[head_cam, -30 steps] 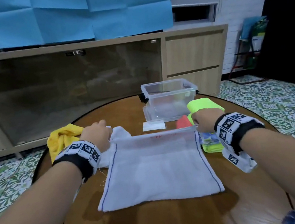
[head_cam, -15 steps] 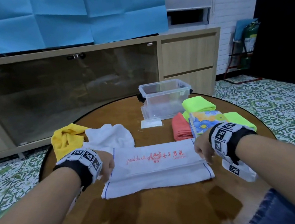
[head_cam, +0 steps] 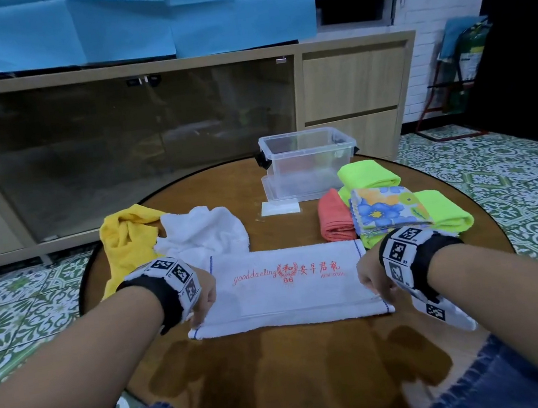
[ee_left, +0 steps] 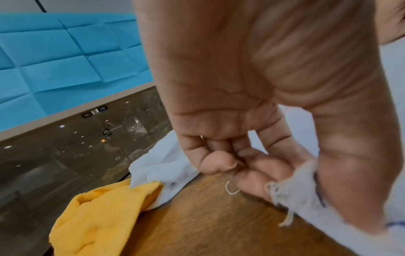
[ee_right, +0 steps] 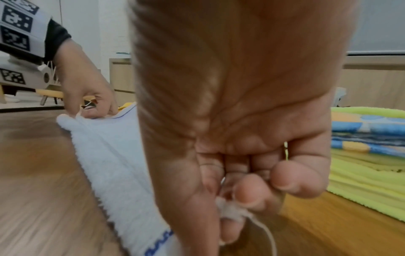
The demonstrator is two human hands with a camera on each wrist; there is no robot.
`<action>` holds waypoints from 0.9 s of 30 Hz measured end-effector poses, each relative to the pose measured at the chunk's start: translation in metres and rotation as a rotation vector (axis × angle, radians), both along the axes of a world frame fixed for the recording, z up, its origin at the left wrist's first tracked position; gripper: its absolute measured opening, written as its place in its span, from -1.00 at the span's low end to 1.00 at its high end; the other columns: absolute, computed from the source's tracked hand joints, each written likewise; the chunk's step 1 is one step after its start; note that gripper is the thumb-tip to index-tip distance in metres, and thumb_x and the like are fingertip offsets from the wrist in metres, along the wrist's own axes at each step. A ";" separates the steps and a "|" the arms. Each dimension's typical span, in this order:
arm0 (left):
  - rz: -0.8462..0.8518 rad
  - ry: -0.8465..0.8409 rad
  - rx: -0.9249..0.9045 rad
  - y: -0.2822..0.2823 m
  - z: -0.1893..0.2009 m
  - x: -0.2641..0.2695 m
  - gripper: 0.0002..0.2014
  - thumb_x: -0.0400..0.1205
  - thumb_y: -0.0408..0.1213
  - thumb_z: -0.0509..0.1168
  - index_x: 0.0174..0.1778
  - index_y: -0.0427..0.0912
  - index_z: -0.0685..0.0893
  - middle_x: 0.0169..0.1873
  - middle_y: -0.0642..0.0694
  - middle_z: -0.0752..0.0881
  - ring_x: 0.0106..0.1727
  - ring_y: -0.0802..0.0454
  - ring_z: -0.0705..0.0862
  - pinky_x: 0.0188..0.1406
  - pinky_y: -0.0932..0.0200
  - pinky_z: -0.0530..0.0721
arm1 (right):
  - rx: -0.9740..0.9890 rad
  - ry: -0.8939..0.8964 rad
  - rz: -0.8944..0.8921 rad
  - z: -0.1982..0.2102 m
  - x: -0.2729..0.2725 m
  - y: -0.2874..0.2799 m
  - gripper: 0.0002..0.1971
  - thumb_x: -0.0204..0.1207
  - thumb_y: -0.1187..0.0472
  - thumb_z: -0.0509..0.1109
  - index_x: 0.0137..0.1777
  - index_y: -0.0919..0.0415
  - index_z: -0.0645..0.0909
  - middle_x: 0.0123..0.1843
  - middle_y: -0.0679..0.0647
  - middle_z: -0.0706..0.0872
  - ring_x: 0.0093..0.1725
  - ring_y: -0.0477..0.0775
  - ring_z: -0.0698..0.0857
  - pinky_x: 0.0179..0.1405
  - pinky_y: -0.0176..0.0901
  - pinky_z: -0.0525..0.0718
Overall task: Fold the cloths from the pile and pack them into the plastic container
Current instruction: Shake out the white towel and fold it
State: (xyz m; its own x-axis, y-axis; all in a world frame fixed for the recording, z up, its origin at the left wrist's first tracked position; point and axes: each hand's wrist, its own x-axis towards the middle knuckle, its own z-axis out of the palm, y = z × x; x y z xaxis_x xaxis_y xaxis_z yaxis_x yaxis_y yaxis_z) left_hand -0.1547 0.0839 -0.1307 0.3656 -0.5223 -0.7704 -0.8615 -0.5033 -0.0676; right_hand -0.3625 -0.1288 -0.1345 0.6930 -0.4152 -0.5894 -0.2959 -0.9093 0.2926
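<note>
Round wooden table (head_cam: 311, 364), white towel (head_cam: 290, 290) folded, both hands' fingers (ee_left: 221, 163) pinching its near corners.

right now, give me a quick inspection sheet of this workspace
surface: round wooden table, bare at the near edge.
job's things: white printed towel folded in half; clear plastic container behind, lid off; folded stack at right.
clutter: unfolded yellow cloth and white cloth at left; small white card.
grippers: left hand and right hand each pinch a near towel corner.
cables: nothing seen.
surroundings: glass-front cabinet, blue paper sheets, patterned floor tiles.
</note>
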 end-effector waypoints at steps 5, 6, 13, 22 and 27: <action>0.022 -0.082 0.039 -0.001 -0.005 -0.003 -0.87 0.42 -0.29 0.50 -0.34 -0.14 0.67 -0.64 0.17 0.58 -0.43 0.14 0.51 -0.42 0.27 0.45 | 0.025 0.210 0.038 -0.003 0.008 -0.003 -0.68 0.50 0.15 0.44 -0.46 0.04 0.46 -0.43 -0.08 0.48 -0.44 -0.11 0.41 -0.52 -0.40 0.45; 0.030 -0.103 0.046 -0.001 -0.005 -0.003 -0.90 0.44 -0.24 0.49 -0.29 -0.11 0.70 -0.54 0.15 0.60 -0.34 0.11 0.55 -0.31 0.23 0.50 | 0.043 0.215 0.044 0.002 0.009 -0.003 -0.68 0.46 0.10 0.48 -0.48 0.03 0.51 -0.45 -0.08 0.52 -0.46 -0.11 0.45 -0.52 -0.39 0.47; 0.044 -0.224 -0.368 -0.039 0.022 -0.039 -0.75 0.68 -0.20 0.14 -0.04 -0.23 0.69 -0.04 -0.13 0.68 -0.12 0.02 0.56 -0.07 0.23 0.50 | 0.088 -0.366 0.084 0.038 0.025 0.017 -0.65 0.66 -0.04 0.15 -0.17 0.22 0.54 -0.25 0.05 0.54 -0.31 -0.05 0.50 -0.34 -0.30 0.48; 0.049 -0.196 -0.474 -0.081 -0.058 -0.065 -0.40 0.76 -0.02 -0.08 0.66 -0.04 -0.19 0.66 -0.12 -0.20 0.67 -0.11 -0.14 0.62 -0.16 0.00 | 0.192 -0.267 -0.078 -0.045 0.050 0.035 -0.29 0.68 -0.19 -0.07 0.67 0.13 -0.27 0.69 0.13 -0.30 0.67 0.22 -0.23 0.62 0.14 -0.11; 0.106 -0.207 -0.528 -0.041 -0.067 -0.042 -0.11 0.54 0.45 -0.18 0.67 -0.03 -0.16 0.66 -0.07 -0.17 0.67 -0.07 -0.18 0.61 -0.13 -0.20 | 0.201 -0.274 -0.054 -0.056 0.036 0.017 -0.25 0.63 -0.31 -0.18 0.64 0.06 -0.37 0.66 0.09 -0.40 0.66 0.18 -0.32 0.63 0.12 -0.20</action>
State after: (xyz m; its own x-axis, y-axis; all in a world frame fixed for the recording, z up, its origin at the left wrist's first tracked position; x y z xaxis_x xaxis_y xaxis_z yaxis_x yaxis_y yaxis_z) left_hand -0.1969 0.0426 -0.1973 0.5520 -0.7691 -0.3221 -0.8003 -0.5971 0.0542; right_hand -0.3266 -0.1117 -0.1908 0.8171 -0.3500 -0.4581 -0.3879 -0.9216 0.0122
